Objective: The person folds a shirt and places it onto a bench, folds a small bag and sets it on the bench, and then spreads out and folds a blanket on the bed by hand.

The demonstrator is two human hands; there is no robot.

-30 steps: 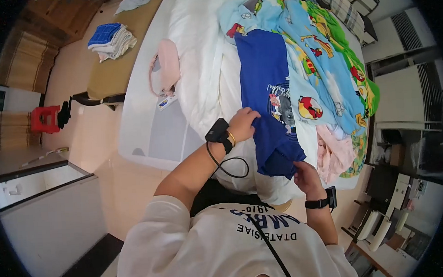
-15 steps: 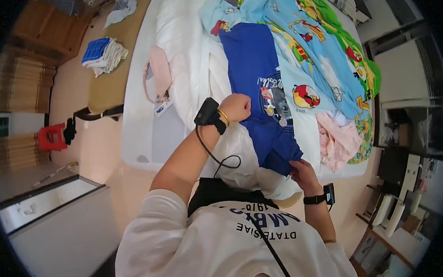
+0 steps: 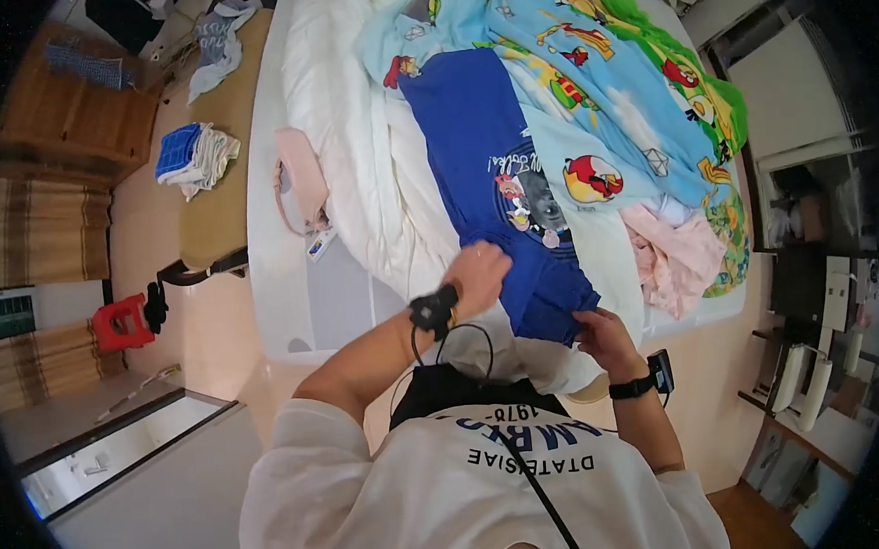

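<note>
A dark blue shirt with a printed picture lies lengthwise on the bed, partly folded into a long strip. My left hand is at the near left edge of the shirt, fingers curled against the fabric; what its fingertips pinch is too small to make out. At the shirt's near right corner, my right hand grips the bunched blue cloth between thumb and fingers. Under and beside the shirt are a white quilt and a light blue cartoon blanket.
A pink bag lies on the bed's left side, near a small packet. Pink cloth is at the right. Folded towels and a grey shirt rest on a brown bench. A red stool stands at left.
My left hand lifted slightly from the shirt's left edge, then came down nearer to me. My right hand stays at the near corner. The view has shifted, and the shirt's near part looks more gathered.
</note>
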